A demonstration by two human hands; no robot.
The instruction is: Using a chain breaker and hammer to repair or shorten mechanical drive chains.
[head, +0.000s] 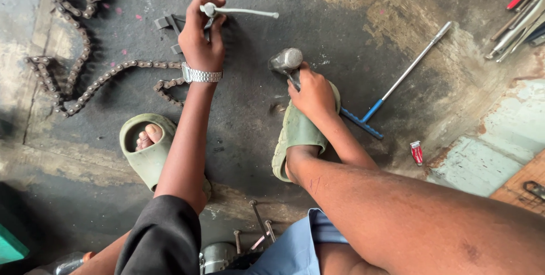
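My left hand (200, 36), with a metal watch on the wrist, grips a silver lever tool (241, 11) at its round end, over a grey metal bracket (167, 25) lying on the dark oily floor. My right hand (313, 94) is closed on the handle of a hammer whose steel head (285, 60) rests close to the floor between the two hands. Both feet are in green slide sandals (149, 150) on the floor below the hands.
A rusty drive chain (74, 76) loops across the floor at the left. A long T-handle wrench with a blue grip (397, 82) lies right of the hammer. Several hand tools (519, 19) lie at the top right. Bolts (258, 221) lie near my knees.
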